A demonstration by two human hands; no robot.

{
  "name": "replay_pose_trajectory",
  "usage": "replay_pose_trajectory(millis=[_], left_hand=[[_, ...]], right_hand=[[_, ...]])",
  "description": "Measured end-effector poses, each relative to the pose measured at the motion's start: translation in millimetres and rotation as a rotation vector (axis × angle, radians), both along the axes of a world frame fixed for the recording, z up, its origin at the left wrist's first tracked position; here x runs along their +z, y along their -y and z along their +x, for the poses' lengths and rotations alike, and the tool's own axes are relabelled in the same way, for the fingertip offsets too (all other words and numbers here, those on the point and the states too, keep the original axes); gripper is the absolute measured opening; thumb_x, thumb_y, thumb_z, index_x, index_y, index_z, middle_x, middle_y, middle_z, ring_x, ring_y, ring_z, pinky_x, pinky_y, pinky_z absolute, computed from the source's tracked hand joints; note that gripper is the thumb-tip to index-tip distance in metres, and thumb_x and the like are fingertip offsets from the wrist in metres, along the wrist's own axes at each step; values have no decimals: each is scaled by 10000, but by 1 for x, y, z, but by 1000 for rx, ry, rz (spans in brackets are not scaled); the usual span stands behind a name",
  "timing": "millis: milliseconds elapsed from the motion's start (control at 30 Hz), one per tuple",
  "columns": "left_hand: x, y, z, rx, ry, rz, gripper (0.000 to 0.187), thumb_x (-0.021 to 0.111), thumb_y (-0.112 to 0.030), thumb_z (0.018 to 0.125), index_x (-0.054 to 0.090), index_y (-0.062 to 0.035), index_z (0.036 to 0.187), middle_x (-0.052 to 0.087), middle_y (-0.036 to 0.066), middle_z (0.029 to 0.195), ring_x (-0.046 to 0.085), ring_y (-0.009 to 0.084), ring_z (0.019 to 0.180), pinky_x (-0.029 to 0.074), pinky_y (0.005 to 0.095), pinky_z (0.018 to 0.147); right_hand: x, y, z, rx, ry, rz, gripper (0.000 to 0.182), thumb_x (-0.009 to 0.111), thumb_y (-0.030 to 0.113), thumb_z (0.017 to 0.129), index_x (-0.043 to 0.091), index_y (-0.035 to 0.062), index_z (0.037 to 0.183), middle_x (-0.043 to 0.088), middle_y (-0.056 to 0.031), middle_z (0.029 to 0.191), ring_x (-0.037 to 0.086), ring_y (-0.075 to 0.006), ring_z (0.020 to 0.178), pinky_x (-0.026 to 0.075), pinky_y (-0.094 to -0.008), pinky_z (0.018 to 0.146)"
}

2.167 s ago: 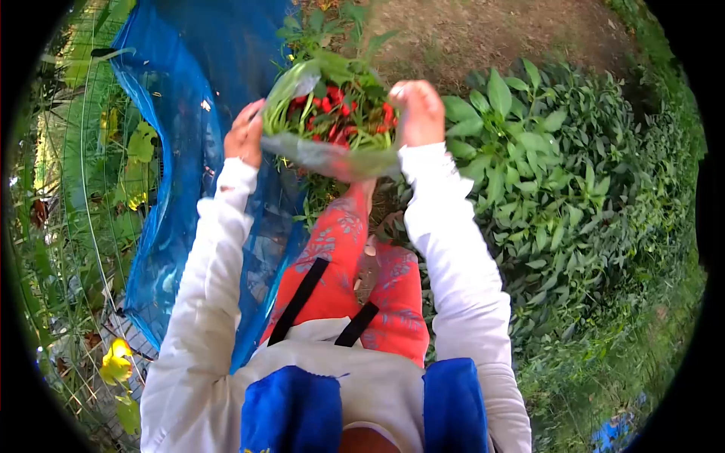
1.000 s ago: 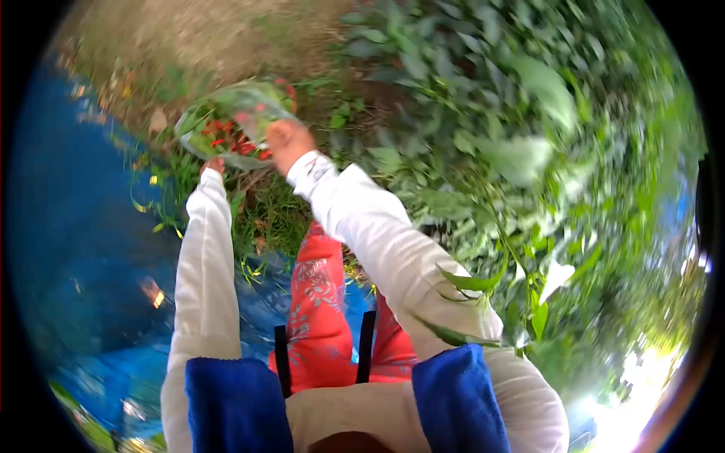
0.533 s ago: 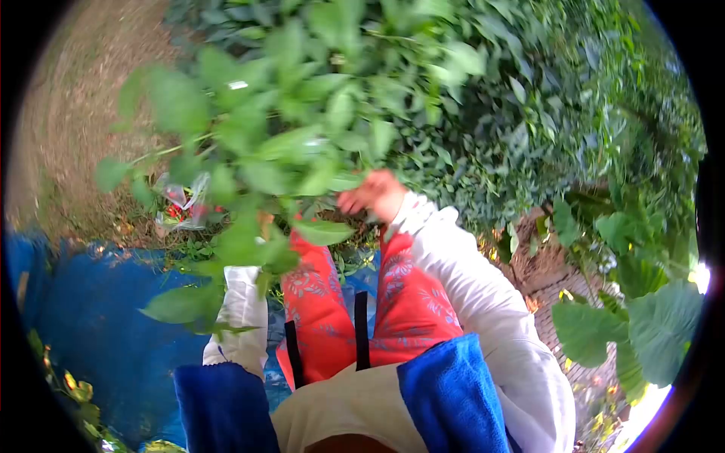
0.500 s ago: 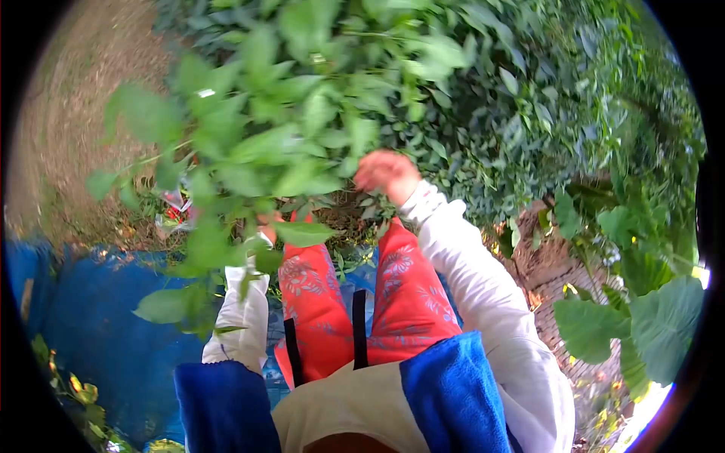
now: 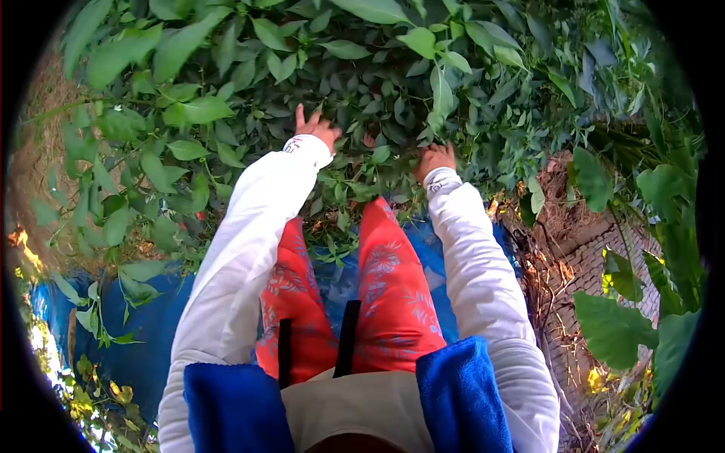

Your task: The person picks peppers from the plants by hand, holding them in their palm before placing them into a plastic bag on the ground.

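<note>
"What are your hands doing in that bush [image 5: 377, 106]?"

"My left hand [image 5: 317, 132] is reaching into the leaves, open, with its fingers spreading apart. I'm not seeing anything in its grasp. My right hand [image 5: 436, 160] is resting at the near edge, its fingers bending in among the leaves. They're partly hiding there, so I can't tell whether they're closing on a stem."

"And where is the bush sitting, compared with your 2 hands?"

"It's spreading just ahead of both, filling the gap between them and touching my left fingers. Some bigger leaves [image 5: 204, 111] are hanging on the left side, beside my left sleeve [image 5: 260, 200]. My red trousers [image 5: 393, 302] are showing just below the near edge, over the blue sheet [image 5: 121, 362]."

"How is it going to feel, do you think?"

"I'm expecting it to be light and springy, with soft, thin leaves that are bending easily and perhaps tearing if I'm pulling hard. The stems are probably stiffer, but the young tips are likely snapping under a sharp tug."

"So where would you be gripping?"

"I'd be pinching a stem low, beneath its leaves, between thumb and 1 finger, and steadying the branch with my other hand. By the leaf edges, I'd just be ripping it."
</note>
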State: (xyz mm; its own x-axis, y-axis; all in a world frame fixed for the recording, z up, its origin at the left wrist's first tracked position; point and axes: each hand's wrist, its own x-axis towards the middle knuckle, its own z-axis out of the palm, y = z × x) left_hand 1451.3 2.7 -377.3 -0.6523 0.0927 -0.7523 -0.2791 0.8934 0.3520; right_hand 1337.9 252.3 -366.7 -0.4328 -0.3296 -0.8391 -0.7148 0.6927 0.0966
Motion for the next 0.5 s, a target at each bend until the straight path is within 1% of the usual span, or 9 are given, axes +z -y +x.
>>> replay_pose_trajectory(millis=[33, 100, 167, 200, 300, 333, 400, 467, 500], left_hand=[[-11, -4, 3, -138, 294, -12, 353, 584, -308, 730, 578, -200, 1065, 511, 74, 1167, 363, 260, 1176, 118, 495, 1030], [-60, -23, 57, -79, 273, -90, 199, 537, -235, 740, 647, -189, 899, 598, 61, 1029, 471, 216, 1078, 231, 454, 995], [-56, -21, 79, -180, 341, -120, 199, 502, -191, 734, 654, -179, 862, 627, 59, 951, 539, 214, 985, 348, 394, 913], [-51, -16, 88, -239, 324, -102, 203, 510, -200, 733, 653, -155, 869, 633, 53, 928, 561, 229, 949, 399, 348, 850], [-41, -9, 106, -142, 276, -109, 223, 523, -242, 738, 649, -135, 887, 627, 61, 954, 568, 224, 939, 383, 358, 878], [-35, -8, 103, -151, 337, -92, 236, 543, -245, 724, 642, -131, 905, 626, 71, 948, 565, 231, 944, 378, 364, 884], [-22, -7, 93, -162, 453, -55, 281, 584, -253, 696, 629, -122, 941, 625, 91, 936, 557, 246, 954, 367, 377, 894], [-1, -4, 66, -79, 248, 43, 323, 600, -277, 696, 607, -104, 969, 605, 108, 966, 543, 262, 973, 363, 382, 900], [17, -8, 56, 176, -204, 70, 302, 586, -255, 722, 588, -81, 968, 568, 115, 1013, 519, 280, 990, 379, 383, 883]], right_hand=[[-9, -17, -1, 31, -80, -23, 402, 436, 263, 737, 560, 63, 1062, 489, -132, 1188, 401, -252, 1161, 155, -422, 1042], [-23, -51, -10, 76, -173, 17, 388, 346, 205, 787, 562, 83, 1085, 505, -96, 1173, 385, -226, 1176, 131, -427, 1050], [-8, -52, -31, 93, -78, 69, 369, 357, 195, 788, 569, 64, 1061, 514, -108, 1157, 395, -237, 1165, 152, -397, 1049], [-43, -90, -29, 55, -239, -85, 329, 381, 197, 780, 603, 63, 983, 538, -125, 1108, 418, -244, 1136, 200, -363, 1032], [-39, -108, -40, -11, -219, -188, 269, 403, 173, 760, 640, 83, 849, 583, -78, 1018, 482, -224, 1025, 314, -341, 932], [-22, -101, -45, 88, -187, -130, 265, 413, 162, 744, 639, 80, 854, 590, -57, 1010, 496, -220, 995, 332, -345, 899], [-32, -115, -48, 48, -178, -129, 272, 422, 167, 736, 642, 88, 873, 592, -69, 1006, 504, -224, 992, 315, -371, 920], [-28, -110, -47, 55, -142, -93, 271, 434, 188, 740, 645, 91, 880, 596, -80, 994, 502, -230, 1009, 271, -382, 968], [-24, -102, -42, 48, -124, -82, 267, 443, 196, 740, 647, 93, 879, 601, -87, 979, 500, -235, 1017, 238, -386, 1001]])
